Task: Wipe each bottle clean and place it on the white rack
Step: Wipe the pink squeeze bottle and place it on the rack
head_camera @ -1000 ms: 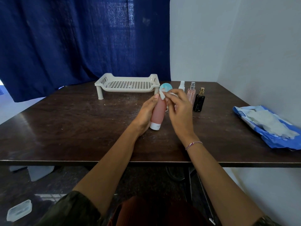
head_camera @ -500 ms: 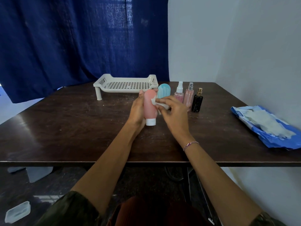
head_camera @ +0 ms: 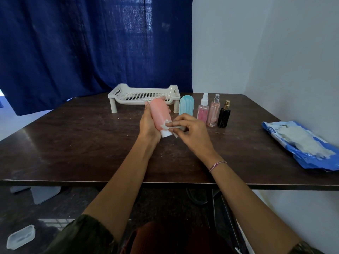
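The dark counter (head_camera: 73,140) carries a white rack (head_camera: 117,92). Right of the rack stand a teal bottle (head_camera: 185,107), pink sprayer (head_camera: 202,111), clear pink bottle (head_camera: 213,113) and black bottle (head_camera: 224,116). Farther right lies a blue wipes pack (head_camera: 302,143).

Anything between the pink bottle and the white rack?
Nothing visible. The pink bottle, held by the left hand, is just in front of the white rack; the teal bottle stands off to its right.

Wipe pack (head_camera: 271,129) partly beyond right edge.
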